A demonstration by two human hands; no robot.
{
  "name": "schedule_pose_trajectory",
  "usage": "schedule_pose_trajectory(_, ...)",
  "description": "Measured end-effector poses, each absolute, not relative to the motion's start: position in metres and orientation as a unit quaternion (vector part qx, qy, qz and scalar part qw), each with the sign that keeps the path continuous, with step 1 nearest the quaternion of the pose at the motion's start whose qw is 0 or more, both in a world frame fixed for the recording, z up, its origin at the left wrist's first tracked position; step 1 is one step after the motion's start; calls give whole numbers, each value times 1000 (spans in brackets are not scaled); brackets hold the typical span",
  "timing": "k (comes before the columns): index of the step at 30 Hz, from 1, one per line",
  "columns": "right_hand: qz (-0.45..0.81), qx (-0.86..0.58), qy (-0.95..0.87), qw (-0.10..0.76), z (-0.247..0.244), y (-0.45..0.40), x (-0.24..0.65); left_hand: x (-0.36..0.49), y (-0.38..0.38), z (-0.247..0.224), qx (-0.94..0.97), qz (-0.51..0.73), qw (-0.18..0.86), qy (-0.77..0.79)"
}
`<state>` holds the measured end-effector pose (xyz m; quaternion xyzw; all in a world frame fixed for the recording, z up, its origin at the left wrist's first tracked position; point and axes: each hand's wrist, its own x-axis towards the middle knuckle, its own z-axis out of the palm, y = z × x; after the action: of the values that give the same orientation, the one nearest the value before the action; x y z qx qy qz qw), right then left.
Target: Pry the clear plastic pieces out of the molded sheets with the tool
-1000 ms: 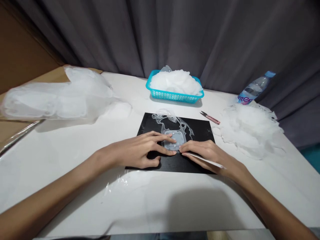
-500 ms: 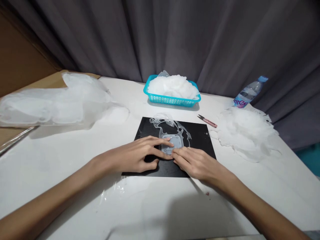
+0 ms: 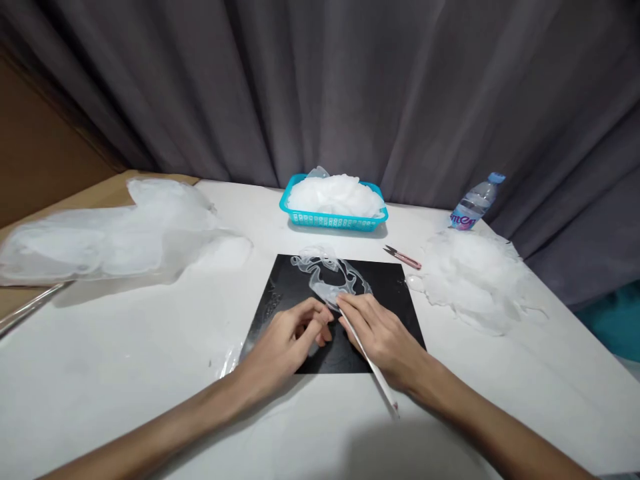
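A black mat [image 3: 395, 293] lies on the white table, and on it rests a clear, floppy translucent piece [image 3: 325, 290] with curly strips at its far end. My right hand [image 3: 383, 333] is closed round a thin white stick [image 3: 373, 367], its fingers touching the near right edge of the translucent piece. Just left of it, my left hand [image 3: 295, 333] is over the mat with its fingers curled and thumb against the fingertips; whether something small is between them is hidden.
A blue basket [image 3: 333, 221] of white translucent material stands behind the mat. Small pink snips [image 3: 404, 258] lie at its right, near a white pile [image 3: 473, 277] and a tilted-looking bottle [image 3: 473, 205]. A large translucent bundle [image 3: 100, 240] lies left.
My left hand has drawn back from the translucent piece and curled its fingers. The stick in my right hand now shows along its length. The piece looks folded or tilted, and the view has shifted.
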<state>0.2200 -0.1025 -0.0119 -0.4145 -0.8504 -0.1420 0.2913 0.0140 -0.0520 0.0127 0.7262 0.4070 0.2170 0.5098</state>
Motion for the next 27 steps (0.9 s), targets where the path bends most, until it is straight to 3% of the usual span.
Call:
schedule_pose_trajectory(5, -129, -405, -846, 320, -13, -106, 217, 18, -50, 11, 669, 242, 601, 364)
schedule_pose_trajectory(9, -94, -422, -831, 349, -11, -106, 214, 15, -41, 13, 689, 249, 579, 358)
schedule_pose_trajectory(13, -55, -458, -778, 427, -3, -98, 230, 12, -39, 11, 698, 252, 558, 372)
schedule_pose_trajectory(18, -25, -610, -581, 538, 11, -70, 290, 11, -37, 9, 667, 216, 587, 405)
schedule_pose_trajectory(24, 108, -583, -616, 518, 26, -75, 289, 8, -26, 15, 650, 198, 607, 413)
schedule_pose_trajectory(27, 156, -522, -677, 495, 28, -96, 254, 5, -24, 23, 591, 173, 678, 402)
